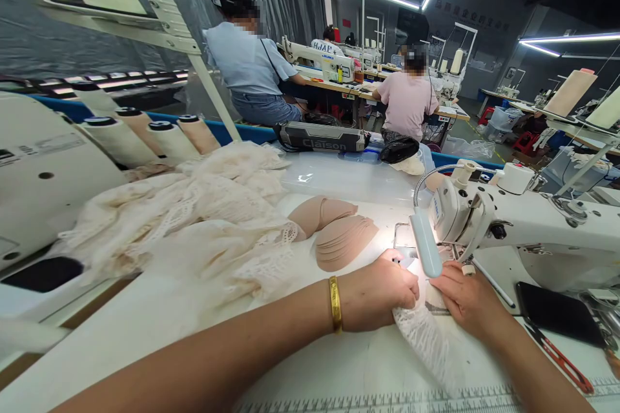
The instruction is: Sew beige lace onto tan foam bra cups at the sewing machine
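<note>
My left hand, with a gold bangle at the wrist, is closed on a strip of white lace that hangs down toward the table's front. A small pale piece by its thumb is too bright to make out. My right hand lies with fingers stretched out at the needle area of the white sewing machine, pressing down the edge of the fabric. A lamp on a bent metal neck lights this spot and partly hides the needle.
Left of my hands lie stacked beige cup pieces and a heap of cream lace fabric. To the right are a black phone and red-handled thread snips. A ruler runs along the front edge. Co-workers sit at machines beyond.
</note>
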